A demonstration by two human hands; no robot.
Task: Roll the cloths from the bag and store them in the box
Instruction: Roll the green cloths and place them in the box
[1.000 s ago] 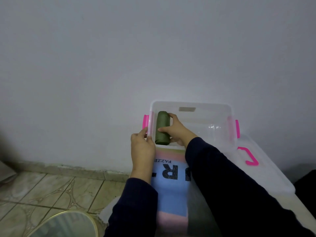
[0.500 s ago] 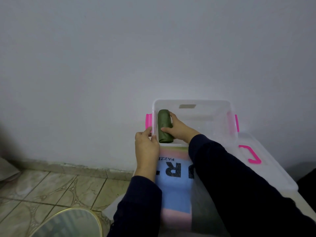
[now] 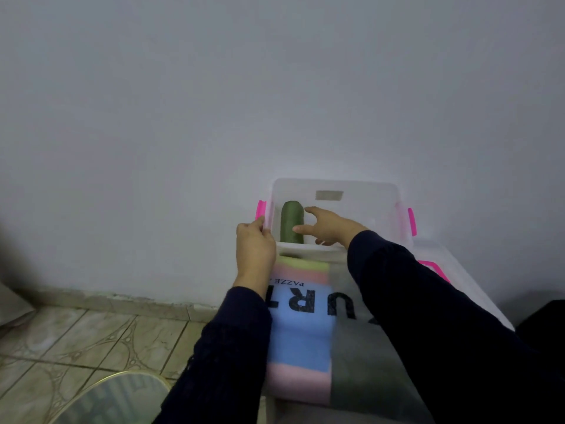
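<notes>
My left hand [image 3: 255, 249] grips the near left corner of the clear plastic box [image 3: 336, 186], fingers curled over its rim just beside the pink latch [image 3: 260, 208]. My right hand [image 3: 328, 228] reaches over the near rim into the box with its fingers spread and loose, holding nothing; the thumb tip rests against the side of the rolled green cloth [image 3: 292, 221] and the forefinger lies just past its far end. That roll lies along the left wall of the box, its long axis running from the near side toward the back wall. A second pink latch [image 3: 411, 221] sits on the right side. In front of the box, between my dark sleeves, lies a translucent bag [image 3: 301, 304] with black lettering, and pink, blue and yellow-green folded cloths [image 3: 299, 350] show through it. The box stands against a plain white wall [image 3: 214, 102], above a tiled floor [image 3: 76, 338].
</notes>
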